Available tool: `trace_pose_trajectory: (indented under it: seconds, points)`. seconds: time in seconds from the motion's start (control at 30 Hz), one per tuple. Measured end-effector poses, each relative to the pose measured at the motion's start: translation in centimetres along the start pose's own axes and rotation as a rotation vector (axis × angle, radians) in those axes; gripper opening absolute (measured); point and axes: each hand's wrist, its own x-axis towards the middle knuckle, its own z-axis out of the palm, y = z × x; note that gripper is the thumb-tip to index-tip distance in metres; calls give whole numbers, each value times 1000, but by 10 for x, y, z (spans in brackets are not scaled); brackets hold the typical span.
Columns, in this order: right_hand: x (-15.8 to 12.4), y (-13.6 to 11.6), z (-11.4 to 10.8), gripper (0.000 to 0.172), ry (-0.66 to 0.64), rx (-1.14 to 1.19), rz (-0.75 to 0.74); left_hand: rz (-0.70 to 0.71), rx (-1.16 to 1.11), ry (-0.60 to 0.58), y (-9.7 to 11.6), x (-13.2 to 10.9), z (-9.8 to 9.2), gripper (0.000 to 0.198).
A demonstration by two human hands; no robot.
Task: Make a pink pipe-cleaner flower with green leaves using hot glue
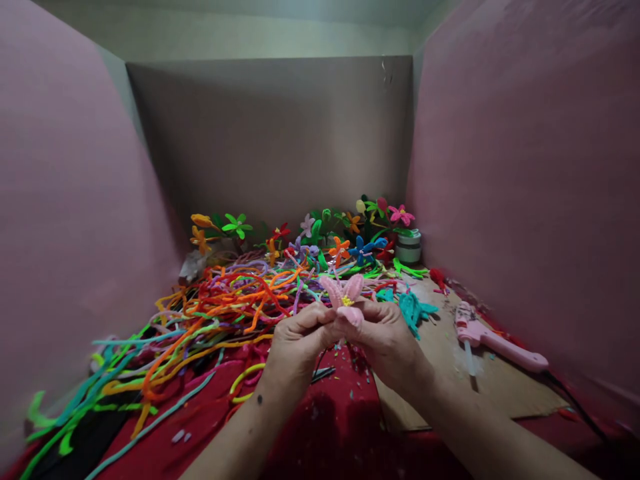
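Note:
A pink pipe-cleaner flower (pixel 353 289) with a yellow centre is held up between my two hands, its petals spread. My left hand (pixel 307 333) pinches it from the left side. From the right, my right hand (pixel 387 337) grips it with thumb and fingers closed around the petals. Parts of the flower are hidden behind my fingers. Just beyond my hands lies a big tangle of loose pipe cleaners (pixel 220 300) in many colours. Teal pipe-cleaner petals (pixel 413 310) lie right of my right hand.
A pink glue gun (pixel 505 347) rests on a cardboard sheet (pixel 415 400) at the right, its cord trailing off. Several finished flowers (pixel 360 250) stand along the back beside a small pot (pixel 408 247). Pink panels (pixel 525 187) flank the red cloth (pixel 320 427), which carries scraps.

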Motion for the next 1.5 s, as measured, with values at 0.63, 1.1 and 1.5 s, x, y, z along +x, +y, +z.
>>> trace_pose_trajectory:
  seconds: [0.63, 1.1, 1.5]
  points:
    - [0, -13, 8, 15, -10, -207, -33, -117, -210, -8, 1, 4, -3, 12]
    - [14, -30, -79, 16, 282, -1535, 153, -106, -435, 126, 5, 19, -16, 18]
    - [25, -17, -88, 26, 412, -1363, 154, -136, -464, 140, 1, 19, -15, 23]
